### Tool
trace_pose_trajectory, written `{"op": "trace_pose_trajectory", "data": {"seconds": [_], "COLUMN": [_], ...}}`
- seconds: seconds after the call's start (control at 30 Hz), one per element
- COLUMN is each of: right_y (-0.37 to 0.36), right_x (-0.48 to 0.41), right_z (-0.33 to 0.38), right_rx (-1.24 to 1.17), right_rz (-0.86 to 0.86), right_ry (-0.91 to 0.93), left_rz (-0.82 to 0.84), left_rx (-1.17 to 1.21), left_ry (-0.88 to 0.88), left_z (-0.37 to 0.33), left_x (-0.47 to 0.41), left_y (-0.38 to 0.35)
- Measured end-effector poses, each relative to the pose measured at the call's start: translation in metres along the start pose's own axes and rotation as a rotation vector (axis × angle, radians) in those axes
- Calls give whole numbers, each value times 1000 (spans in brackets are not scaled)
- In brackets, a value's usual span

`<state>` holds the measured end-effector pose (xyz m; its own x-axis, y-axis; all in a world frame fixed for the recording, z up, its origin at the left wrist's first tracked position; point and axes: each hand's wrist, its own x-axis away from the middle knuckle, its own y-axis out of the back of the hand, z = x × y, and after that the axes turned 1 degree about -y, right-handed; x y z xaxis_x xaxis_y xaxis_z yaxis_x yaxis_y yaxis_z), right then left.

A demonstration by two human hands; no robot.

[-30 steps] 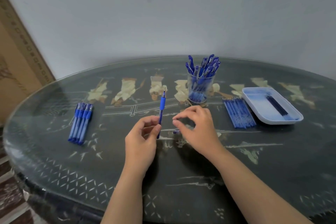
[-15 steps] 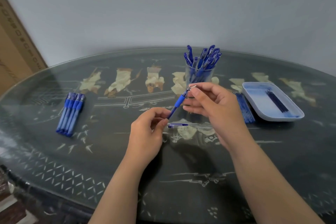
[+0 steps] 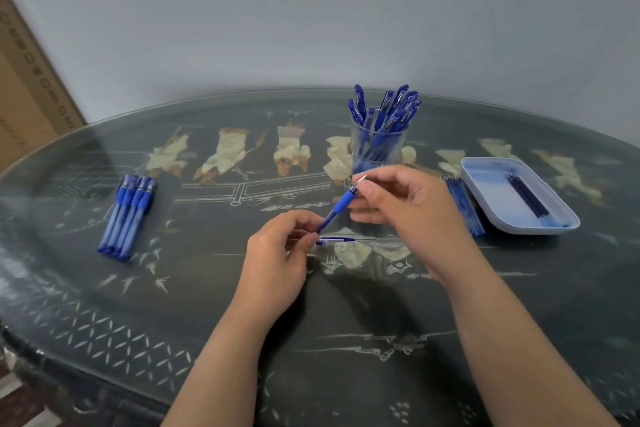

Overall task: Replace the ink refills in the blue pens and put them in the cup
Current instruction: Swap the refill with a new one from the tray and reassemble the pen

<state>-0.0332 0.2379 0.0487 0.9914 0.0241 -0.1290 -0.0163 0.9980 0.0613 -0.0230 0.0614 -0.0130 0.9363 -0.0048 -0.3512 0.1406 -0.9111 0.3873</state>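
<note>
A blue pen (image 3: 337, 208) slants up to the right between both hands, above the table's middle. My left hand (image 3: 277, 260) pinches its lower barrel. My right hand (image 3: 398, 204) pinches its tip end by the blue grip, the metal point sticking out. A blue pen cap (image 3: 335, 240) lies on the table just under the pen. Behind my right hand stands a clear cup (image 3: 377, 146) holding several blue pens. Several more blue pens (image 3: 128, 215) lie in a row at the left. A row of blue refills (image 3: 464, 208) lies beside the tray, partly hidden by my right hand.
A pale blue tray (image 3: 485, 198) at the right holds a few dark refills (image 3: 526, 198). The dark oval table (image 3: 173, 305) has a glass top with inlaid figures. A wall runs close behind it, and a cardboard box (image 3: 27, 107) leans at the far left.
My right hand rose from the table to the pen's tip end. The pen tilted from nearly upright to slanting right. The cap now lies uncovered on the table.
</note>
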Motion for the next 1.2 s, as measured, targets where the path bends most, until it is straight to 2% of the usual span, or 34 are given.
{"op": "trace_pose_trajectory", "data": {"seconds": [0.13,0.23,0.3,0.47,0.63,0.8,0.97,1.1,1.2], "right_y": [2,0,-3,-6,-11,-12,-13,-13,-14], "right_x": [0,0,0,3,4,4,4,4,4], "right_z": [0,-1,0,2,-1,2,-3,0,-4], "right_rx": [74,123,97,-21,-32,-54,-79,-67,-44], "right_rz": [37,-11,-25,67,-48,37,-37,19,-11], "right_ry": [-5,18,19,-11,-5,-19,-9,12,38], "left_rz": [-6,13,18,9,15,-3,17,12,13], "left_rx": [-2,14,23,45,44,69,58,57,53], "left_ry": [1,10,13,30,22,48,36,43,43], "left_z": [3,1,1,2,1,1,1,2,2], "left_x": [0,0,0,0,0,0,0,-1,0], "left_y": [0,-1,-1,0,0,0,0,0,0]}}
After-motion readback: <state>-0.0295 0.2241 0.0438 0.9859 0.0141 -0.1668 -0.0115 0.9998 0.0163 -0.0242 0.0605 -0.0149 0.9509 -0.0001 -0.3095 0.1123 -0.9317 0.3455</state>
